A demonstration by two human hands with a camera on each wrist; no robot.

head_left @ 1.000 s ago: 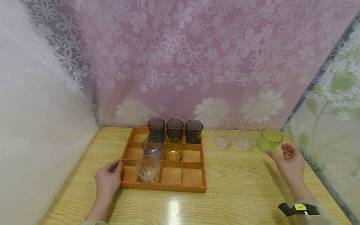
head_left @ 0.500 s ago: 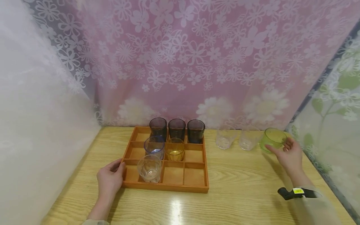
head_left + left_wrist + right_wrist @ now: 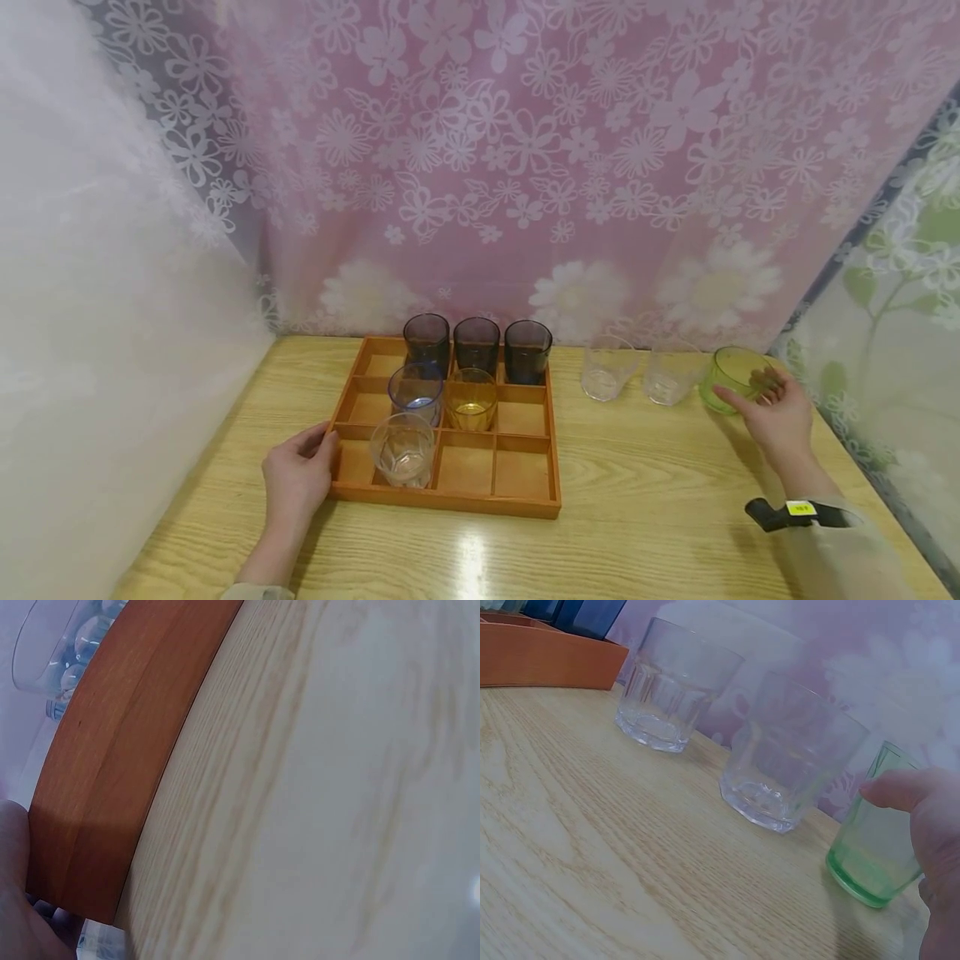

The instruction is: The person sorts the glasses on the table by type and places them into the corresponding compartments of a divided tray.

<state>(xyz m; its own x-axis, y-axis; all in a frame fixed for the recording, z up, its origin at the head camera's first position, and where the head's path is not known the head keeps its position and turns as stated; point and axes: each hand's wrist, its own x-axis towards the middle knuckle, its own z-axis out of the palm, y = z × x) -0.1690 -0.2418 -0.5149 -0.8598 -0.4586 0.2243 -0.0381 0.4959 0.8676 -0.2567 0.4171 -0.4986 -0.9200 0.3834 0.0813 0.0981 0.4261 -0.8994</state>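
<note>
My right hand (image 3: 746, 390) is wrapped round a green glass (image 3: 723, 371) at the table's far right. Its thumb (image 3: 900, 787) presses the near side of the green glass (image 3: 870, 855), and the fingers curl behind it. The glass stands on the table. My left hand (image 3: 296, 479) rests against the front left corner of a wooden compartment tray (image 3: 450, 500), thumb along its wall. The left wrist view shows only the tray wall (image 3: 112, 772) and part of the palm (image 3: 15, 900).
The tray holds three dark glasses (image 3: 476, 340) in its back row, a blue-tinted glass (image 3: 415, 392), an amber glass (image 3: 471, 400) and a clear glass (image 3: 402, 450). Two clear glasses (image 3: 603, 371) (image 3: 670, 375) stand left of the green one. Curtains close off the back and both sides.
My right hand has moved forward from open beside the green glass to closing its thumb and fingers round it. The left hand has stayed at the tray corner.
</note>
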